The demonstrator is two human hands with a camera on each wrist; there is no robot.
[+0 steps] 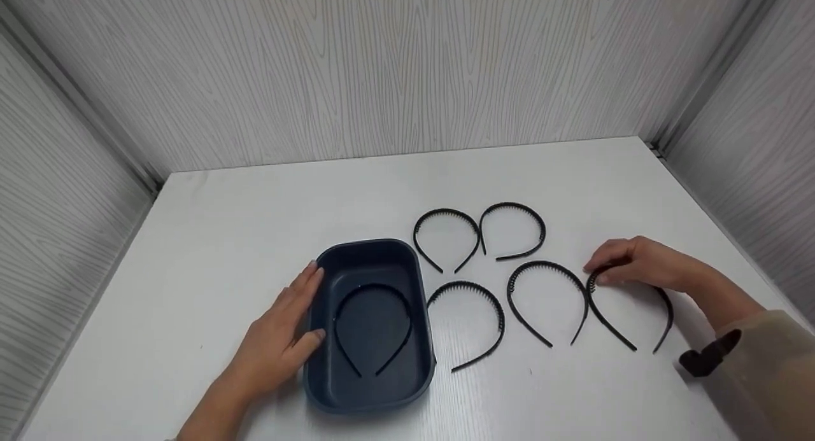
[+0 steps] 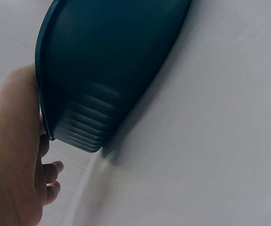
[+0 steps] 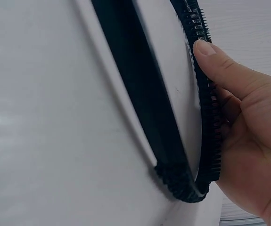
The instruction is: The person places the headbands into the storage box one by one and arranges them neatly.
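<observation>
My left hand (image 1: pixel 277 336) rests along the left side of a dark blue plastic tray (image 1: pixel 369 396), its fingers and thumb touching the rim. One black headband (image 1: pixel 372 286) lies inside the tray. At the right, my right hand (image 1: pixel 649 263) pinches the top of a black toothed headband (image 1: pixel 611 328) between thumb and fingers. In the right wrist view, the thumb presses on the comb-toothed band (image 3: pixel 208 117), which stands tilted close to the table. Directly left of it lies another headband (image 1: pixel 540 263), nearly touching it.
Beside the tray's right wall lies a headband (image 1: pixel 463 283), partly hidden by the rim. Two more, a left headband (image 1: pixel 446 210) and a right headband (image 1: pixel 509 204), lie farther back. Wood-grain panels (image 1: pixel 407 72) enclose the white table (image 1: pixel 255 205) at the back and sides.
</observation>
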